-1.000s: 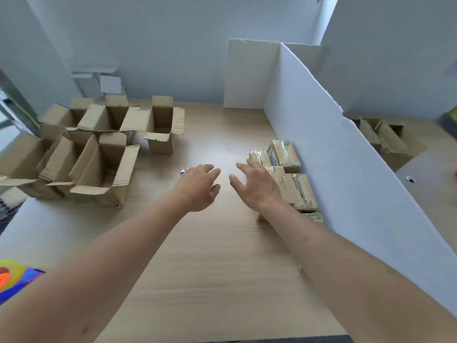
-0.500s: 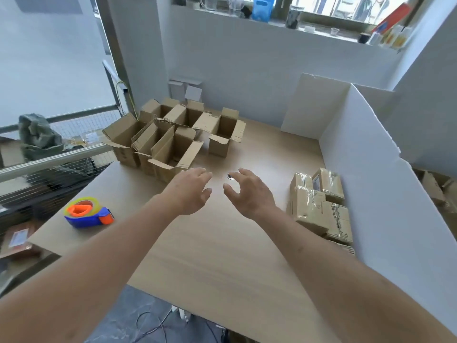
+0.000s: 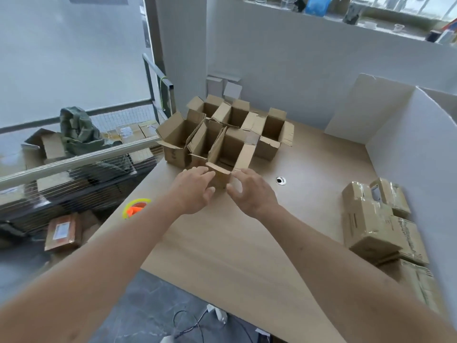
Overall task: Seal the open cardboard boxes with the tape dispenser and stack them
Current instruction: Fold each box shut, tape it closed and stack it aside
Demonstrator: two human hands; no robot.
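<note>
Reaching both hands to nearest open brown cardboard box [image 3: 228, 157]: left hand [image 3: 193, 191] and right hand [image 3: 252, 191] relaxed, grasping nothing. Yellow-orange tape dispenser [image 3: 134, 207] left of hands, untouched. Taped boxes [image 3: 378, 219] stacked right; several unsealed.

Hiding most of the tape dispenser [image 3: 135, 207] behind the left forearm; covering the nearest open box [image 3: 228, 154]'s lower front with both hands; cutting the sealed boxes [image 3: 378, 224] off behind the right arm.
</note>
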